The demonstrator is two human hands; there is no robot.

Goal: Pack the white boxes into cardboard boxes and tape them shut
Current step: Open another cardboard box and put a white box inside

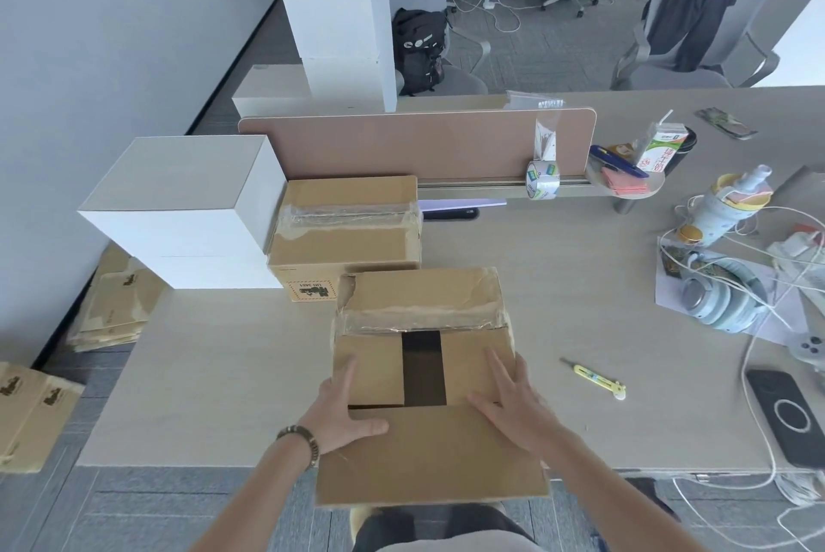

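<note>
— Where are your hands?
— Your left hand (341, 411) and right hand (513, 399) lie flat, fingers straight, grip released, pressing the inner flaps of the open carton (424, 373) at the desk (223, 373) edge; its near flap hangs toward you.

— And beyond it?
— A knife (593, 377) lies right. Behind, a taped carton (348, 230) touches stacked white boxes (187, 212). The tape roll (542, 179) sits by the divider (424, 141).

table (223, 373); cardboard boxes (348, 234); white boxes (178, 212); cutter (593, 377); phone (785, 417); headphones (718, 301)
</note>
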